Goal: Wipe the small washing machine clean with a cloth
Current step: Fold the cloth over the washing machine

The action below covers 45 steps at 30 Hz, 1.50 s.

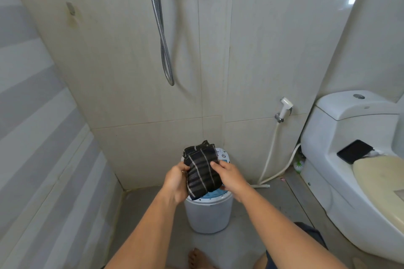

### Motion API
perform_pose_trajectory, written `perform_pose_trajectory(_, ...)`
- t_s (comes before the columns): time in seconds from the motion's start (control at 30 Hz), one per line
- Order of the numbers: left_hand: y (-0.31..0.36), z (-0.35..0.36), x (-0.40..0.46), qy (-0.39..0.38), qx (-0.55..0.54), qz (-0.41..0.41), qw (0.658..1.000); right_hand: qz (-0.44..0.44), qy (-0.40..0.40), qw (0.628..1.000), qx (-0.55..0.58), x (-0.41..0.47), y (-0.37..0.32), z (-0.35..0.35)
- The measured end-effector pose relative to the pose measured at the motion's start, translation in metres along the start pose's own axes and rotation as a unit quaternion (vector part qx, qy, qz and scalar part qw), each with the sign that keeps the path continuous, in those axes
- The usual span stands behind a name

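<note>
Holding the cloth [202, 171] between both hands, I see it hang directly above the small washing machine [208, 214], hiding most of the tub's open top. My left hand [175, 182] has its grip closed on the cloth's left edge, thumb on the front. My right hand [229, 176] pinches the right edge, fingers curled under the folded bundle. The cloth is dark with pale stripes, folded thick, clear of the machine's rim as far as I can tell. The machine stands on the floor against the tiled wall [131, 72], with the toilet [349, 148] well to its right and a shower hose [161, 35] hanging above it.
</note>
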<state>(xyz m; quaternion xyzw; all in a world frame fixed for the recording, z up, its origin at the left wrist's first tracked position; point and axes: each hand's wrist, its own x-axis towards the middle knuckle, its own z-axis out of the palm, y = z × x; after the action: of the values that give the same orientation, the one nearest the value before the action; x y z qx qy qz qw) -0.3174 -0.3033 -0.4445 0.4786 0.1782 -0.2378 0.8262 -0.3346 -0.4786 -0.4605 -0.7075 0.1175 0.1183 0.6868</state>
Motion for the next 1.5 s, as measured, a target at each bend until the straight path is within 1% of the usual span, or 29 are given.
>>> perform_pose_trajectory(0.07, 0.001, -0.003, 0.000, -0.013, 0.007, -0.020, 1.000, 0.070, -0.058, 0.986, 0.139, -0.003, 0.002, -0.001)
perform_pose_trajectory(0.13, 0.002, -0.004, 0.000, 0.001, 0.031, -0.025, 0.999, 0.094, -0.095, 0.969, 0.208, -0.006, 0.002, -0.004)
perform_pose_trajectory(0.17, 0.001, -0.003, 0.001, 0.021, 0.056, -0.011, 0.998, 0.096, -0.104, 0.964, 0.224, -0.007, 0.002, -0.006)
perform_pose_trajectory(0.23, -0.001, -0.004, 0.005, 0.070, 0.131, 0.033, 0.988, 0.089, -0.110, 0.962, 0.232, -0.007, 0.004, -0.007)
perform_pose_trajectory(0.27, -0.003, -0.005, 0.007, 0.096, 0.165, 0.041, 0.981, 0.083, -0.108, 0.963, 0.232, -0.006, 0.005, -0.007)
perform_pose_trajectory(0.3, -0.005, -0.004, 0.006, 0.112, 0.188, 0.032, 0.975, 0.074, -0.103, 0.966, 0.227, -0.004, 0.006, -0.006)
perform_pose_trajectory(0.37, -0.009, -0.003, 0.004, 0.097, 0.171, -0.014, 0.980, 0.055, -0.085, 0.975, 0.197, -0.001, 0.006, -0.002)
perform_pose_trajectory(0.4, -0.010, -0.002, 0.002, 0.086, 0.151, -0.023, 0.984, 0.050, -0.073, 0.981, 0.171, -0.001, 0.005, 0.000)
perform_pose_trajectory(0.43, -0.011, -0.004, 0.002, 0.083, 0.143, -0.009, 0.986, 0.045, -0.064, 0.987, 0.143, -0.001, 0.004, 0.002)
perform_pose_trajectory(0.53, -0.014, -0.008, 0.001, 0.090, 0.129, 0.083, 0.984, 0.030, -0.060, 0.994, 0.085, -0.001, 0.000, 0.002)
perform_pose_trajectory(0.6, -0.015, -0.007, -0.005, 0.058, 0.107, 0.100, 0.988, 0.025, -0.053, 0.996, 0.074, -0.004, -0.002, 0.002)
perform_pose_trajectory(0.67, -0.013, -0.005, -0.010, 0.019, 0.075, 0.111, 0.991, 0.033, -0.029, 0.993, 0.113, -0.003, 0.001, 0.002)
perform_pose_trajectory(0.73, -0.012, -0.003, -0.013, 0.007, 0.063, 0.131, 0.989, 0.053, -0.018, 0.982, 0.183, -0.003, 0.006, 0.001)
perform_pose_trajectory(0.83, -0.016, -0.001, -0.011, 0.028, 0.066, 0.141, 0.987, 0.070, -0.057, 0.953, 0.290, -0.009, 0.012, 0.002)
perform_pose_trajectory(0.9, -0.021, 0.000, -0.008, 0.071, 0.119, 0.149, 0.979, 0.068, -0.057, 0.947, 0.309, -0.011, 0.015, 0.003)
perform_pose_trajectory(0.93, -0.023, 0.001, -0.008, 0.105, 0.172, 0.164, 0.965, 0.068, -0.048, 0.949, 0.304, -0.011, 0.015, 0.004)
perform_pose_trajectory(1.0, -0.024, 0.004, -0.011, 0.164, 0.275, 0.192, 0.928, 0.057, -0.038, 0.959, 0.276, -0.011, 0.016, 0.004)
perform_pose_trajectory(1.03, -0.024, 0.005, -0.014, 0.164, 0.295, 0.189, 0.922, 0.052, -0.038, 0.962, 0.267, -0.011, 0.017, 0.004)
perform_pose_trajectory(1.07, -0.025, 0.005, -0.015, 0.136, 0.292, 0.173, 0.931, 0.049, -0.042, 0.961, 0.269, -0.012, 0.018, 0.004)
perform_pose_trajectory(1.13, -0.028, 0.005, -0.021, 0.039, 0.267, 0.128, 0.954, 0.048, -0.054, 0.952, 0.297, -0.014, 0.019, 0.005)
perform_pose_trajectory(1.17, -0.030, 0.004, -0.022, 0.000, 0.267, 0.123, 0.956, 0.048, -0.059, 0.948, 0.308, -0.016, 0.018, 0.005)
perform_pose_trajectory(1.2, -0.034, 0.002, -0.021, -0.015, 0.281, 0.130, 0.951, 0.047, -0.066, 0.945, 0.316, -0.017, 0.017, 0.005)
perform_pose_trajectory(1.27, -0.036, 0.001, -0.021, -0.004, 0.305, 0.159, 0.939, 0.046, -0.061, 0.951, 0.300, -0.020, 0.011, 0.005)
perform_pose_trajectory(1.3, -0.036, -0.001, -0.020, 0.004, 0.306, 0.172, 0.936, 0.043, -0.041, 0.962, 0.268, -0.021, 0.009, 0.005)
perform_pose_trajectory(1.37, -0.032, -0.004, -0.020, 0.012, 0.308, 0.186, 0.933, 0.023, 0.025, 0.986, 0.162, -0.022, 0.003, 0.006)
perform_pose_trajectory(1.43, -0.026, -0.010, -0.021, 0.009, 0.341, 0.184, 0.922, -0.043, 0.089, 0.994, 0.046, -0.024, -0.002, 0.002)
perform_pose_trajectory(1.47, -0.023, -0.013, -0.023, -0.002, 0.379, 0.177, 0.908, -0.089, 0.089, 0.992, -0.013, -0.023, -0.005, -0.002)
perform_pose_trajectory(1.5, -0.018, -0.016, -0.025, -0.017, 0.426, 0.166, 0.889, -0.129, 0.062, 0.987, -0.076, -0.022, -0.007, -0.007)
